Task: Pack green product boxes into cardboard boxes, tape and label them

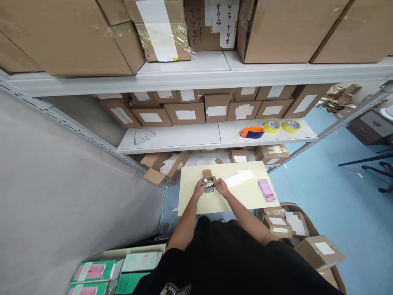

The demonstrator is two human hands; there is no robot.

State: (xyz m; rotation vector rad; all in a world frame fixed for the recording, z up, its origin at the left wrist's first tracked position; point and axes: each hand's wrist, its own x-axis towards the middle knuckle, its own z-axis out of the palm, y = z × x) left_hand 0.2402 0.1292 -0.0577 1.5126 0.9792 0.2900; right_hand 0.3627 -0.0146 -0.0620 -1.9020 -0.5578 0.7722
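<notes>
On the pale yellow table (190, 203) a small open cardboard box (207, 173) stands between my hands, its flaps raised. Something silvery and shiny (209, 183) shows in its opening; I cannot make out what it is. My left hand (199, 187) grips the box's left side. The fingers of my right hand (221, 187) are closed on a flap at its right edge. To the right of the box lies a white paper strip (239, 178). Farther right is a blurred pink item (266, 190).
A shelf (184, 137) behind the table bears closed cartons, glasses (144, 136), an orange tape dispenser (252, 132) and yellow tape rolls (272, 126). An open carton (166, 166) stands at the table's left. A large bin of boxes (333, 270) is at right, green boxes (92, 270) at lower left.
</notes>
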